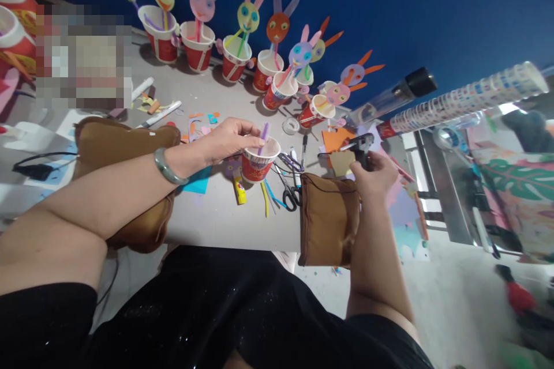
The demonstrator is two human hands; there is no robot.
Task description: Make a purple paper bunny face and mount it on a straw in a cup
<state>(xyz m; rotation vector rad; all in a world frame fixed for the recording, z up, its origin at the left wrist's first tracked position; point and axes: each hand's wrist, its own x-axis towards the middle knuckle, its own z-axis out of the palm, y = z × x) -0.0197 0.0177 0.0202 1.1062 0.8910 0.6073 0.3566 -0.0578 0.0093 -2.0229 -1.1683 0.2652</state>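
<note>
A red paper cup [256, 168] with a white rim stands upright on the grey table in front of me. My left hand [234, 139] reaches to its rim, fingertips pinching a purple pipe cleaner [262, 139] that rises out of the cup. To the right, my right hand [375, 176] is closed round a black glue gun [362, 147], held over coloured paper. Part of its grip is hidden by my fingers. Black scissors [291, 196], a small yellow tube [239, 187] and loose yellow and blue pipe cleaners [265, 199] lie by the cup.
Along the blue wall stands a row of red cups [197, 49] with paper rabbit faces. Brown cushions [125, 150] lie at the table's front on both sides. A long stack of paper cups [467, 98] leans at right. A roll of tape [291, 125] sits behind the cup.
</note>
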